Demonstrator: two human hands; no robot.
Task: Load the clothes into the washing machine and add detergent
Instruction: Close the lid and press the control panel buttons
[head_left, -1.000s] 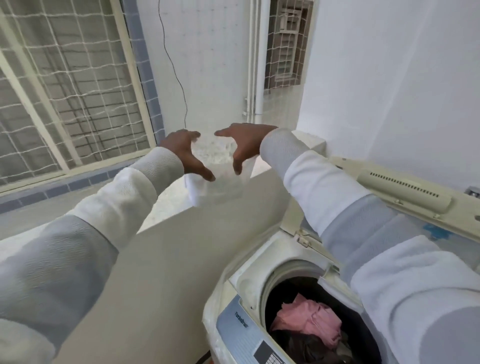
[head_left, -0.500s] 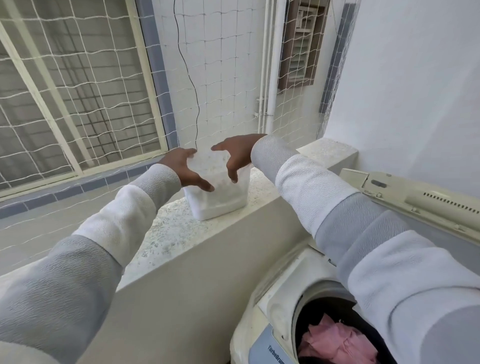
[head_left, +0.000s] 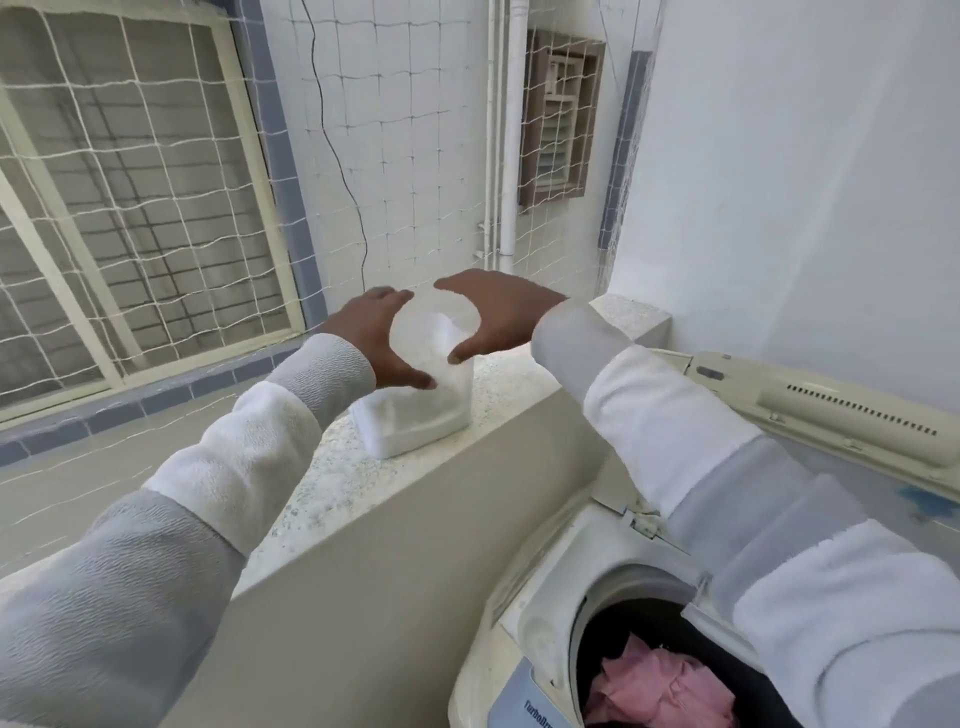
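Lower right, clothes (head_left: 660, 686) sit in the washing machine (head_left: 545, 597), so loading looks done; mid-frame on the ledge (head_left: 332, 467), left hand (head_left: 374, 338) & right hand (head_left: 498, 312) curl round the detergent tub (head_left: 415, 421) lid (head_left: 431, 322), detergent not yet added.

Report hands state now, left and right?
Left hand: curled round the top of the white tub, holding it.
Right hand: curled round the same top from the other side, holding it.
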